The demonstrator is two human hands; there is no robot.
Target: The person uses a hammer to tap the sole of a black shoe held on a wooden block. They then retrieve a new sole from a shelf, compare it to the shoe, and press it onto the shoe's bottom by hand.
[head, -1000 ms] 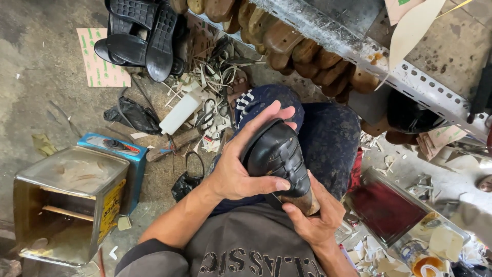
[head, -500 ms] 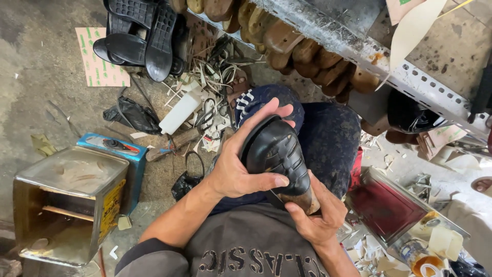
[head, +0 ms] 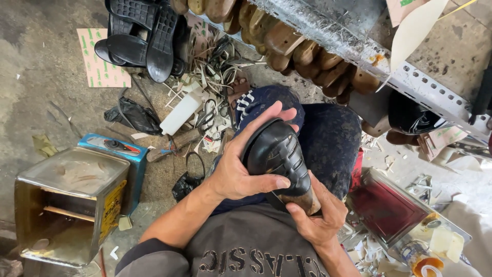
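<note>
Centre of the frame, the left hand (head: 241, 172) wraps over a black woven shoe upper (head: 279, 154) stretched on a wooden last (head: 302, 197), fingers reaching past its toe end and thumb pressed across its side, all resting on the person's lap. The right hand (head: 318, 220) cups the last's heel from below, fingers closed around it (firm hold). At the lower left sits a dented metal tin (head: 66, 205); black soles (head: 146, 31) lie at the upper left.

The person is wearing a grey-brown shirt (head: 256, 251) with dark block lettering across the chest and dark blue trousers (head: 328, 138). The sleeve (head: 148, 259) is ending in a darker cuff; both forearms are showing bare.
</note>
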